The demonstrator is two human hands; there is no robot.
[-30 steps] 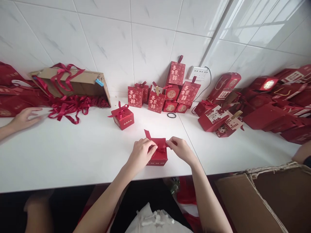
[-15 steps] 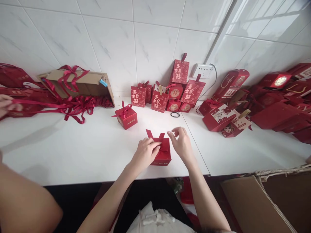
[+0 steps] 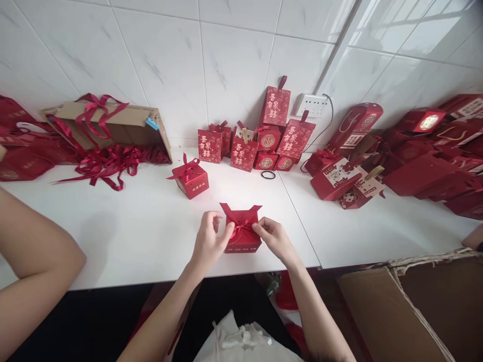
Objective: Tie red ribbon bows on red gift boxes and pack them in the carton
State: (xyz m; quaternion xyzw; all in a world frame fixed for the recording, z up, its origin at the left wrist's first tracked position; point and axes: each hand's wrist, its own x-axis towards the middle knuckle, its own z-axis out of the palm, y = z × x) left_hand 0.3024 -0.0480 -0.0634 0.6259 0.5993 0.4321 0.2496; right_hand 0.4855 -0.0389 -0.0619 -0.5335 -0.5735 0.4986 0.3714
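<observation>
A small red gift box [image 3: 242, 240] stands on the white table [image 3: 132, 236] right in front of me, with a red ribbon [image 3: 241, 217] tied over its top. My left hand [image 3: 210, 241] pinches the ribbon at the box's left side. On the box's right side my right hand [image 3: 272, 236] pinches the ribbon's other part. Two ribbon tails stick up behind the knot. A second red box with a finished ribbon bow [image 3: 189, 178] sits farther back to the left.
A tipped cardboard box [image 3: 124, 125] spills red ribbons [image 3: 109, 163] at back left. Red boxes [image 3: 264, 141] are stacked against the tiled wall, more red bags [image 3: 418, 156] at right. A black hair tie [image 3: 268, 175] lies near them. Another person's arm [image 3: 33, 266] is at left; an open carton [image 3: 407, 311] at lower right.
My right hand came back down onto the ribbon after lifting off it. The ribbon tails now spread out behind the knot. The other person's arm moved in closer at left.
</observation>
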